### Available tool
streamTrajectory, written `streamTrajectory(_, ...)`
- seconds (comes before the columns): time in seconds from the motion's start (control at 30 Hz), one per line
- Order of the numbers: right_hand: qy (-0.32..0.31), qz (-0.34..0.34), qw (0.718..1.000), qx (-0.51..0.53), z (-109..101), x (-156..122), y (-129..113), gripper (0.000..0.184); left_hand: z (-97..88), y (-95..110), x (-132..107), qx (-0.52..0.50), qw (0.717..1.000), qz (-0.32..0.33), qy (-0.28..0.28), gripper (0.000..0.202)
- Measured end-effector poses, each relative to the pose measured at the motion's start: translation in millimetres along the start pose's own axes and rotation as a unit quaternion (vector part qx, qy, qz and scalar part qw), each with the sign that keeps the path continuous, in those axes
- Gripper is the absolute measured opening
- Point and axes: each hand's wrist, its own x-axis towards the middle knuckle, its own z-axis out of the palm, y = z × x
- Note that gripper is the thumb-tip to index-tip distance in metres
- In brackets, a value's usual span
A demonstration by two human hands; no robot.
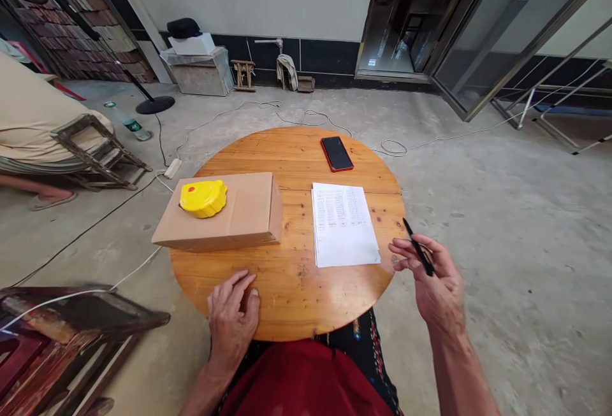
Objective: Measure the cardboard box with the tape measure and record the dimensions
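A black pen (419,249) is held between the fingers of my right hand (437,276), just past the right edge of the round wooden table (287,301). My left hand (233,314) rests on the table's near left part, fingers loosely spread and nothing in them. Left of the pen lie white paper sheets (345,247) with rows of handwriting on the upper half. Beyond my left hand sits a closed cardboard box (248,209), and a yellow tape measure (204,199) lies on top of it.
A phone (337,153) in a red case lies toward the table's far edge. At left, another person sits on a wooden chair (102,155). Cables and a power strip (173,168) run over the floor beside a bottle (136,129). A wooden stool (95,339) stands at lower left.
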Motion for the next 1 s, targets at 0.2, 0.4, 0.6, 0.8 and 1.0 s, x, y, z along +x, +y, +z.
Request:
streamTrajectory(0.2, 0.105, -0.065, 0.992, 0.006, -2, -2, -9, 0.014, 16.6, 46, 4, -0.086, 0.994, 0.044, -0.058, 0.026)
streamTrajectory(0.4, 0.140, -0.015, 0.989, 0.042, -11, -6, 4, 0.027, 39.4, 81, 29, -0.098, 0.982, 0.093, -0.132, 0.032)
streamTrajectory(0.6, 0.098, 0.051, 0.989, 0.095, -19, -1, 24, 0.034, 51.3, 86, 41, -0.085, 0.971, 0.120, -0.187, 0.035)
streamTrajectory(0.8, 0.029, 0.118, 0.991, 0.063, -7, 21, 40, 0.043, 57.3, 85, 43, -0.051, 0.964, 0.142, -0.218, 0.038)
streamTrajectory(1.0, -0.003, 0.174, 0.984, 0.047, 2, 37, 43, 0.044, 59.2, 85, 44, -0.026, 0.956, 0.161, -0.246, 0.047)
